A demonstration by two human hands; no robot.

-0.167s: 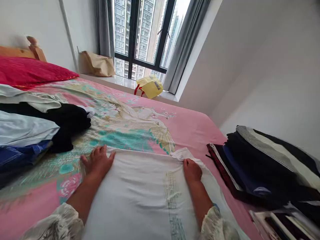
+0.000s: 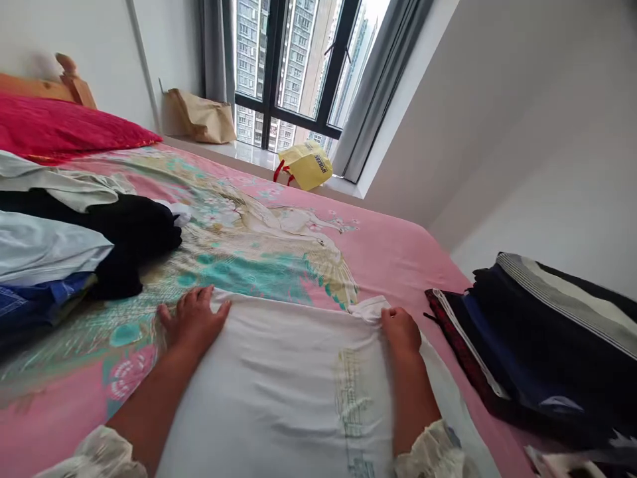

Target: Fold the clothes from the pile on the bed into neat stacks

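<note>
A white garment [image 2: 293,385] with a faint green print lies flat on the pink patterned bedsheet [image 2: 398,252] in front of me. My left hand [image 2: 192,322] rests open on its far left corner, fingers spread and partly on the sheet. My right hand [image 2: 401,330] is closed on the garment's far right edge, beside a small bunched fold of the white cloth [image 2: 371,307].
A pile of loose clothes, black [image 2: 134,229], pale blue and white, lies at the left, a red pillow [image 2: 60,126] behind it. Folded dark clothes [image 2: 537,332] are stacked at the right. A yellow bag [image 2: 306,164] and brown paper bag [image 2: 202,116] sit on the windowsill.
My right hand has slid a little to the right along the garment's far edge. The left hand has stayed in place. The view has shifted slightly.
</note>
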